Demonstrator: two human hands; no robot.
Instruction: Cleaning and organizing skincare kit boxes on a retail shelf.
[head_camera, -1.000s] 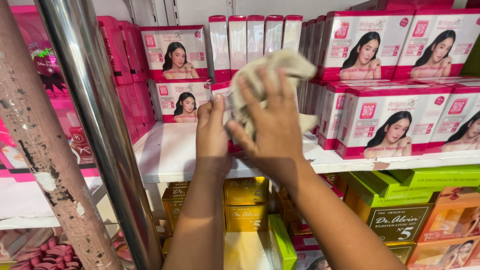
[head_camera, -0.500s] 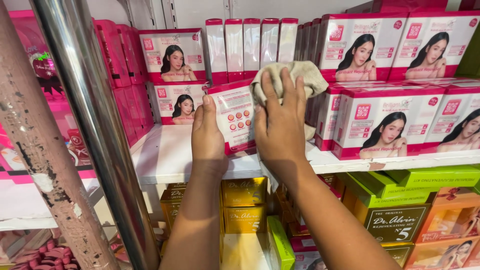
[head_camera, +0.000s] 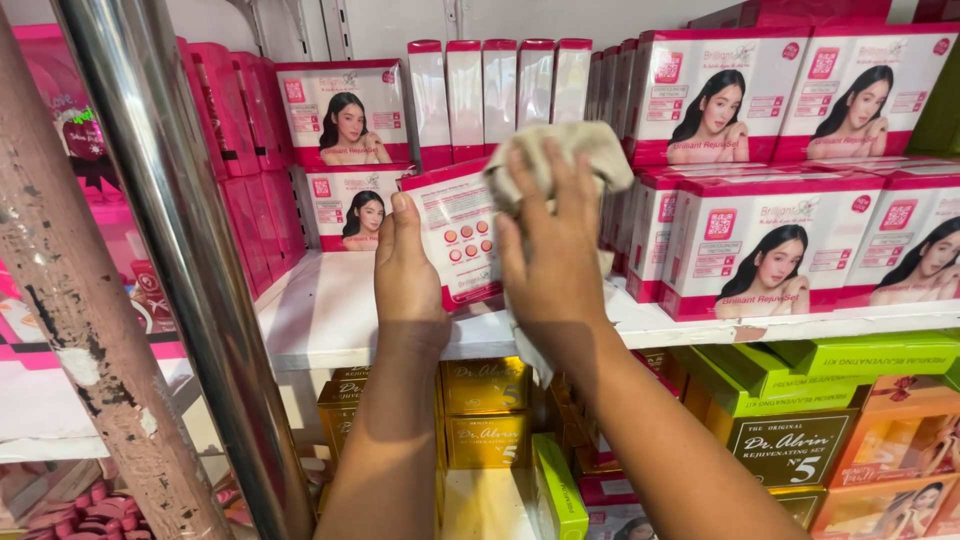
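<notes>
Nearest, a steel pole (head_camera: 190, 270) crosses the left foreground; below the forearms sit gold cartons (head_camera: 485, 410) and green cartons (head_camera: 850, 360); on the white shelf (head_camera: 320, 320) the left hand (head_camera: 408, 275) grips a tilted pink-and-white cosmetic box (head_camera: 455, 230) by its left edge; the right hand (head_camera: 550, 255), fingers spread, presses a beige cloth (head_camera: 565, 150) against the box's right side; behind them stand rows of matching pink boxes (head_camera: 770, 240).
</notes>
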